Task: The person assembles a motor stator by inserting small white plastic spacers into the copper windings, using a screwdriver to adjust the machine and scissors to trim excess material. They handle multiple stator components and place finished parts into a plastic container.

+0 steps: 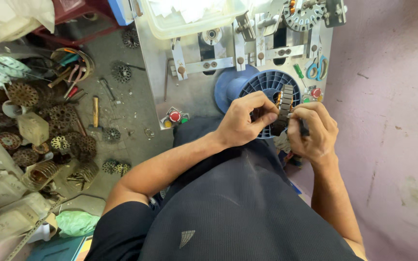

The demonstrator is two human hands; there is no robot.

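Gripping the dark, round, slotted metal stator core (284, 107) at its 9 o'clock rim, the left hand (242, 121) pinches its fingers closed; the right hand (313, 129) curls around a thin dark tool (304, 127) at 3 o'clock. Behind sits a blue ribbed plastic spool (262, 83), crowding the grey metal bench (189, 92) edge.

- The left hand (242, 122) and right hand (313, 133) lay side by side above the lap, both touching the stator core (283, 108) between them.
- A plastic spool (262, 84) lay just behind the core, on the metal machine plate (194, 89).
- Scissors (317, 67) lay on the plate, right of the spool.
- A push button (174, 116) sat at the plate's near left corner.
- Loose stator cores (59, 140) lay on the floor, well left.
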